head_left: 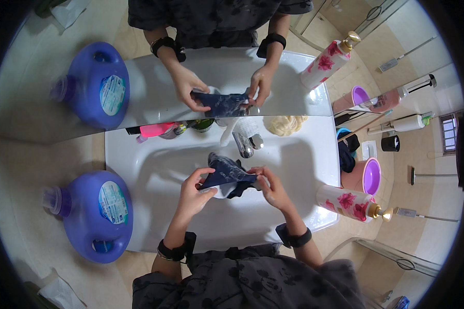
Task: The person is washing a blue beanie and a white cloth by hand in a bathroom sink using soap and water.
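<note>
Over the white sink (pixel 154 216), a small dark blue cloth garment (pixel 226 174) streaked with white suds is stretched between my hands. My left hand (pixel 195 193) pinches its left end, thumb below and fingers above. At the other end, my right hand (pixel 274 190) grips the edge between thumb and fingers. A white patch shows under the dark cloth near my left thumb, and a darker fold hangs down in the middle. Just beyond the cloth stands the chrome faucet (pixel 244 145). The exact kind of garment cannot be made out.
A large purple detergent bottle (pixel 95 216) is left of the sink, and a white pump bottle with pink flowers (pixel 345 203) is at its right edge. A cream mesh puff (pixel 285 125) and a pink item (pixel 157 130) line the back rim. Behind, a mirror (pixel 191 62) reflects everything. A pink bucket (pixel 361 177) stands farther right.
</note>
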### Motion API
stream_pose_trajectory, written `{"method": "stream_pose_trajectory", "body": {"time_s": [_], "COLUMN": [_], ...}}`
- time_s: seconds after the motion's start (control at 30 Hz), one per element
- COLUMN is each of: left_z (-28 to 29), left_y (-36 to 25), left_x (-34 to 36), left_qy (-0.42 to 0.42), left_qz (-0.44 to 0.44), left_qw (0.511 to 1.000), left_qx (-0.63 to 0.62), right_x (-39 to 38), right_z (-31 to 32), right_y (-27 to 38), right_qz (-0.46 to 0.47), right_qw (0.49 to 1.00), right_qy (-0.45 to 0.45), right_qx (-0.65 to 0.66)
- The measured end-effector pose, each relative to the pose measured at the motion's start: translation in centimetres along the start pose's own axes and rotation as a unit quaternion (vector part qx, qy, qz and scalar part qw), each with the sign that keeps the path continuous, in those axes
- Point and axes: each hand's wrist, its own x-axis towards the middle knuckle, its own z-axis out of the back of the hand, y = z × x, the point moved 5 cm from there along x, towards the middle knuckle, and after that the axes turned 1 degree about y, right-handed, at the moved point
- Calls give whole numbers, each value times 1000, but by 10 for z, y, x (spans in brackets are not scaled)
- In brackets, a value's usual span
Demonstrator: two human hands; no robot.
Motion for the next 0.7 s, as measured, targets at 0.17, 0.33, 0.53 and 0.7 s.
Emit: {"method": "stream_pose_trajectory", "body": {"time_s": [0.17, 0.33, 0.53, 0.7], "left_z": [8, -30, -64, -61], "left_y": [-6, 18, 38, 31], "left_x": [-5, -8, -2, -4], "left_qy": [-182, 0, 90, 2], "left_qz": [-109, 52, 16, 28], "left_qw": [941, 960, 947, 960], "left_qx": [265, 276, -306, -279], "right_x": [2, -5, -21, -25], "right_z": [11, 4, -31, -35], "right_y": [32, 45, 82, 90], "right_qz": [18, -9, 19, 133], "right_qw": [990, 977, 980, 956], "right_qy": [29, 43, 189, 230], "right_qx": [137, 209, 59, -127]}}
